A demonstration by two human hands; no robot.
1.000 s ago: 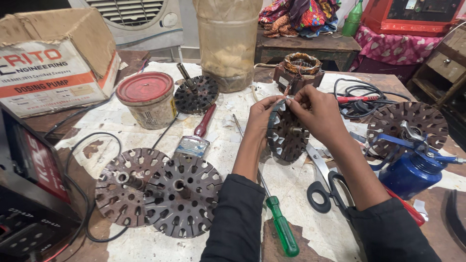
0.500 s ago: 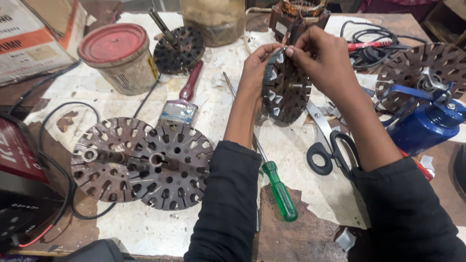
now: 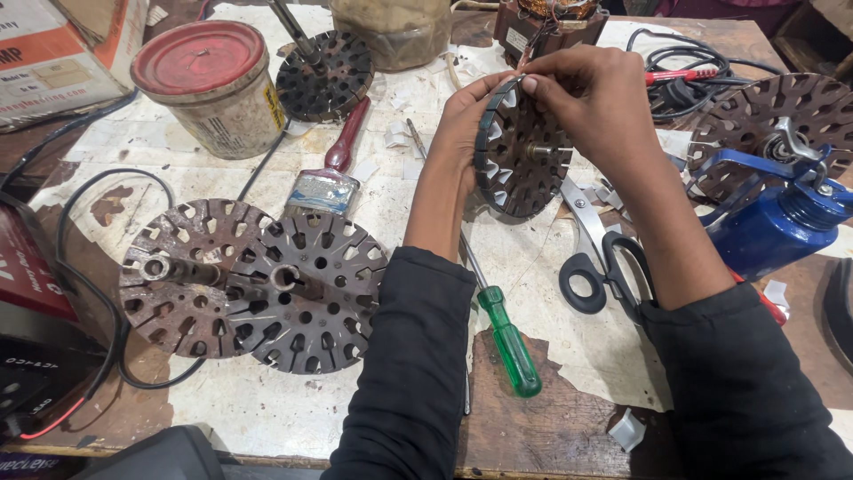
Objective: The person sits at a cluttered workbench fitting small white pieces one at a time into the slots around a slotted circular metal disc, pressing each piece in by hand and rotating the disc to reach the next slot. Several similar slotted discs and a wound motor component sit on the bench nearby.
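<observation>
Left hand: the left hand is closed around the near rim of a slotted motor core disc, fingers curled behind it, thumb at its upper edge.
Right hand: the right hand pinches the top rim of the same disc between thumb and forefinger; whether anything small sits in the pinch cannot be told.
Held part: the disc stands on edge, lifted above the workbench, its face turned to the camera's right, a short shaft at its centre.
Below the hands: a green-handled screwdriver lies on the bench, running under the left forearm; black-handled scissors lie just to the right of it, beneath the right forearm.
Left of bench: two larger slotted rotor discs lie flat and overlapping, each with a shaft stub.
Far left: a tin with a red lid stands upright; a paintbrush with a red handle lies near it, and a smaller dark disc beyond.
Right edge: a blue oil can stands in front of another slotted disc.
Bench surface: white covering, torn and peeling, bare wood showing at the near edge.
</observation>
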